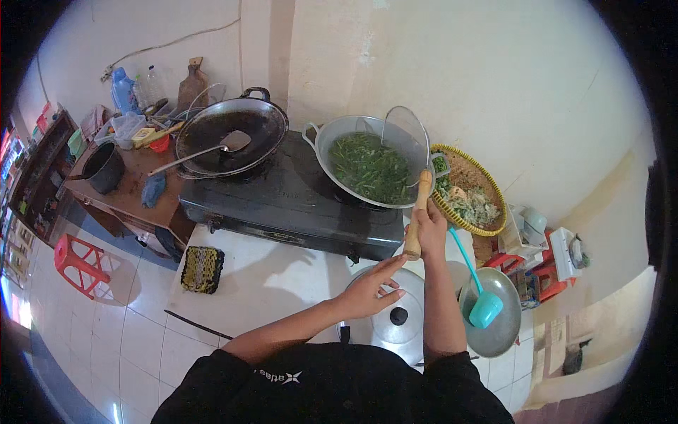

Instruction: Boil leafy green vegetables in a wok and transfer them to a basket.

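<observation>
My right hand (428, 229) is wrapped around the wooden handle of a wire skimmer (424, 196). The skimmer's round mesh head leans on edge inside the right side of a metal wok (371, 199). Chopped green vegetables (371, 167) float in liquid in that wok, on the right burner of a black gas stove (296, 206). My left hand (368, 294) has its fingers spread and holds nothing. Its fingertips are by the butt of the handle; whether they touch it I cannot tell. Below that hand lies a metal lid (386, 331) with a black knob.
A dark wok (228, 119) with a spatula (196, 158) across it sits on the left burner. At right are a woven tray (498, 196) of vegetables and a grey basin (492, 344) holding a turquoise dipper (486, 310). A woven pot holder (202, 270) lies front left.
</observation>
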{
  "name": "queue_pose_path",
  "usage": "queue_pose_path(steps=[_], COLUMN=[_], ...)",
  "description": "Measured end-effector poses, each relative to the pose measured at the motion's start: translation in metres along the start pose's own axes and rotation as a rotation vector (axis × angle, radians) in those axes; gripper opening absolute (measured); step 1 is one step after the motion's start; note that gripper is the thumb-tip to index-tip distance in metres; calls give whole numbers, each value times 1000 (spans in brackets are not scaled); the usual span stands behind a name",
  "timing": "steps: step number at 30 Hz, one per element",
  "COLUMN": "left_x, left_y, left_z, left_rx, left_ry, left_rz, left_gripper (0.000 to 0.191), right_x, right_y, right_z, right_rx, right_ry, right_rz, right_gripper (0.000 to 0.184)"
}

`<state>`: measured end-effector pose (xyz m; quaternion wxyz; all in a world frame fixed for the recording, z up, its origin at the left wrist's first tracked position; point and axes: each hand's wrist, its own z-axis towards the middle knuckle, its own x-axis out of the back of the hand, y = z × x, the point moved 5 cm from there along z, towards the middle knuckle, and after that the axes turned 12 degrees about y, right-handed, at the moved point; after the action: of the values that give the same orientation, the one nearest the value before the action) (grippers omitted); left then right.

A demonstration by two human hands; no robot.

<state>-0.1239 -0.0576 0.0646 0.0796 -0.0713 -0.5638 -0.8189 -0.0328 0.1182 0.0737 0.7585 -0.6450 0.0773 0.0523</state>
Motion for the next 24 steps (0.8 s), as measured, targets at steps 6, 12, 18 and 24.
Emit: queue_pose_path(steps=[6, 12, 18, 24], left_x=[1, 1, 7, 9], left_y=[4, 10, 1, -9], left_z=[0, 2, 0, 1], left_rx=[-78, -127, -69, 55], left_ry=[27, 48, 80, 88], left_rz=[-38, -43, -38, -57], left_gripper=[53, 38, 42, 58], right_x=[1, 6, -7, -11], right_y=[-40, -28, -32, -37], right_z=[-22, -27, -43, -53], right_rx=[1, 376, 571, 554], right_ry=[-28, -26, -57, -84], right_rz=[13, -307, -564, -583], right_gripper=[57, 59, 59, 58])
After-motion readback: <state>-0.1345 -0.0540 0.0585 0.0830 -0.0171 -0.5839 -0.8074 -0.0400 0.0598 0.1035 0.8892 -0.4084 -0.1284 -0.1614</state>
